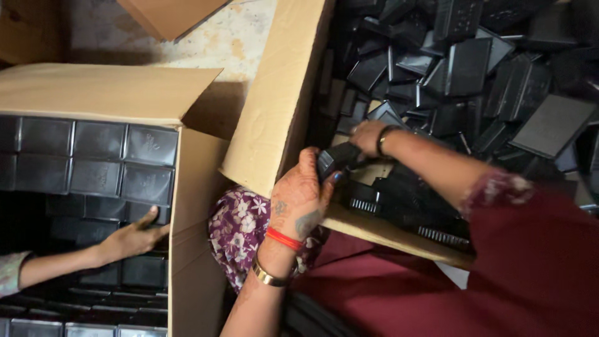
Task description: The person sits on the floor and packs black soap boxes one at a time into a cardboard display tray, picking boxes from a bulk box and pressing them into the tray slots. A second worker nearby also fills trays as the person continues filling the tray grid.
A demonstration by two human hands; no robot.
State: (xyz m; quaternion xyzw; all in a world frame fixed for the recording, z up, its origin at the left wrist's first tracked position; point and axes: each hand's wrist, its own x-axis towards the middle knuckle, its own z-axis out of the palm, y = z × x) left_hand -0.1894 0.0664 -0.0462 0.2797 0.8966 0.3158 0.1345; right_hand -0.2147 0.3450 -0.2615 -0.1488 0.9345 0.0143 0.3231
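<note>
Maroon cloth [536,262] fills the near corner. Beyond it, a tilted cardboard box [274,106] is heaped with loose black cases [468,65]. One black case [337,159] at the box's near edge is clasped by the left hand [299,200], fingers curled around it, and met by the right hand [368,137], whose grip cannot be told. A second box [193,249] holds stacked cases [93,162], touched by another person's hand [134,237].

Dim, warm indoor light. The brightest patch falls on the pale floor [243,37] at the top, above the left cardboard box [193,206]. That box's interior sinks into deep shadow. Black plastic cases [468,65] show faint sheen. Slight motion blur softens detail; edges are mildly stretched.
</note>
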